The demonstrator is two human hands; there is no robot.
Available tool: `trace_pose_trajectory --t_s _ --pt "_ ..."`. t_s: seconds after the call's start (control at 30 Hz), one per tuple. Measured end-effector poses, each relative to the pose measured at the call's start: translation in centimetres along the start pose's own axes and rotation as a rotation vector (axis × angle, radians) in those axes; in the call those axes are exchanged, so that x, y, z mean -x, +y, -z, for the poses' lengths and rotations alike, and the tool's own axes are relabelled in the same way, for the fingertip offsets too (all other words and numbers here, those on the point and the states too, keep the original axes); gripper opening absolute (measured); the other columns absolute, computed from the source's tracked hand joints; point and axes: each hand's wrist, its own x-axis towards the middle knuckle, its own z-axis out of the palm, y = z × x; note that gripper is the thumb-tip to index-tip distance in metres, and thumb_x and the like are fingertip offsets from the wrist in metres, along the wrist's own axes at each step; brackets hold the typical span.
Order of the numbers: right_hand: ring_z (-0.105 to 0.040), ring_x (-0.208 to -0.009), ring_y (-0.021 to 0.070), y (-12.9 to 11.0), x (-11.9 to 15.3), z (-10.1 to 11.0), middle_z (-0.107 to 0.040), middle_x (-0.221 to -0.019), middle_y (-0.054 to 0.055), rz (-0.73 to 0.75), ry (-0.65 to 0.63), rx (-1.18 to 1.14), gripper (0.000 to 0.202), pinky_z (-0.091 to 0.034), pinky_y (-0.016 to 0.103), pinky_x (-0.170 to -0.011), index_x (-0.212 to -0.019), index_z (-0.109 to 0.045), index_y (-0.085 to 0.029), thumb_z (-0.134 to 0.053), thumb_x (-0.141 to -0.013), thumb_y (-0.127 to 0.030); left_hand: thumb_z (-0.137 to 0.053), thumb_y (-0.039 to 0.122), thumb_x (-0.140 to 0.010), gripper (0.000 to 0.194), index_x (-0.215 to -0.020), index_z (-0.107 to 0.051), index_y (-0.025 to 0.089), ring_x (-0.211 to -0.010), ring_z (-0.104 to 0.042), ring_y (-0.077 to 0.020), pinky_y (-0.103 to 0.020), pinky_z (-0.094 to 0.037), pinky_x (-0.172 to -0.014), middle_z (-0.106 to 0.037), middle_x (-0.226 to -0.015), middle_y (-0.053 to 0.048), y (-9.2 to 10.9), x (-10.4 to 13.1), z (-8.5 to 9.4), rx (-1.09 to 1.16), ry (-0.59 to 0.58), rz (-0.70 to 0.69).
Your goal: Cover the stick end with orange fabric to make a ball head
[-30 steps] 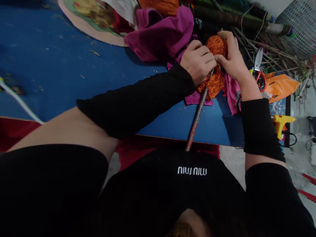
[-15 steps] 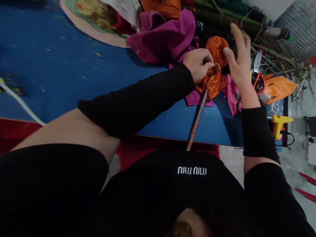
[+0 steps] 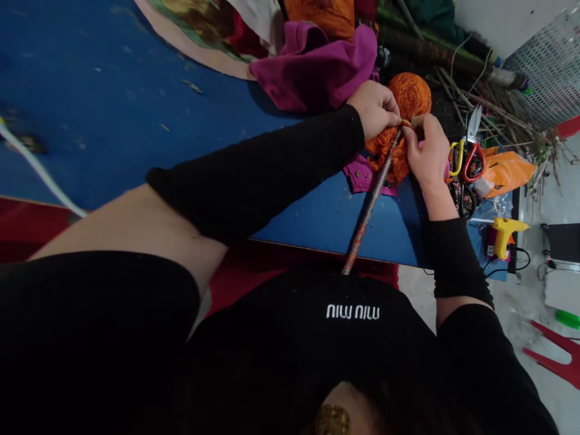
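Fabric handling: we treat the orange cloth [image 3: 393, 151] as soft, light and limp, so it will slump wherever it is not pinched. It is bunched round the far end of the stick [image 3: 369, 208], which runs from the table's [image 3: 113, 109] near edge up to the hands. The stuffed orange ball [image 3: 411, 95] sits just beyond, touching the gathered cloth. Our left hand [image 3: 375, 109] is closed on the gather at the stick's top. Our right hand [image 3: 428, 154] pinches narrowly at the same neck; what its fingertips hold is too small to tell. We judge the stick stiff and light, best gripped just below the gather. Scissors [image 3: 469, 154] lie right of the hands, a glue gun [image 3: 504, 232] nearer.
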Motion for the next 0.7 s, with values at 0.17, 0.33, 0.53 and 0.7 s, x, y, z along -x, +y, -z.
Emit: trace_pose_trajectory --t_s 0.17,0.33,0.53,0.7 --pt "-0.060 -0.113 0.0302 -1.3 -1.5 1.2 -0.069 -0.108 0.015 0.010 -0.160 0.088 0.045 -0.043 0.055 -0.106 -0.101 -0.054 -0.024 -0.029 -0.107 -0.061 -0.074 0.000 -0.079 0.034 -0.057 -0.062 0.023 -0.062 -0.048 -0.0134 -0.032 -0.036 -0.067 -0.059 -0.061 0.004 0.1 0.1 0.0 0.002 0.013 -0.026" --pt "-0.061 -0.103 0.0290 -0.7 -1.5 1.1 -0.068 -0.096 0.011 0.060 -0.222 -0.094 0.052 -0.047 0.053 -0.105 -0.086 -0.053 -0.028 -0.027 -0.103 -0.070 -0.069 -0.009 -0.080 0.042 -0.055 -0.056 0.021 -0.056 -0.042 -0.0082 -0.030 -0.034 -0.063 -0.050 -0.053 0.006 0.5 0.4 -0.2 0.155 0.006 0.053" --pt "-0.065 -0.099 0.0280 -0.2 -0.4 -0.2 -0.065 -0.085 0.007 -0.020 -0.115 -0.342 0.062 -0.055 0.052 -0.102 -0.078 -0.055 -0.029 -0.027 -0.097 -0.081 -0.077 0.001 -0.079 0.037 -0.054 -0.061 0.023 -0.062 -0.048 -0.0116 -0.038 -0.043 -0.073 -0.061 -0.054 0.001 -0.7 -0.5 -0.1 0.218 -0.037 0.132" --pt "-0.065 -0.098 0.0269 0.3 -0.3 -0.4 -0.063 -0.081 0.005 -0.013 -0.148 -0.424 0.062 -0.056 0.052 -0.101 -0.076 -0.056 -0.028 -0.034 -0.095 -0.083 -0.090 0.020 -0.071 0.025 -0.061 -0.068 0.024 -0.076 -0.056 -0.0183 -0.046 -0.045 -0.083 -0.071 -0.066 -0.002 -2.9 -1.5 0.1 0.235 -0.126 0.062"
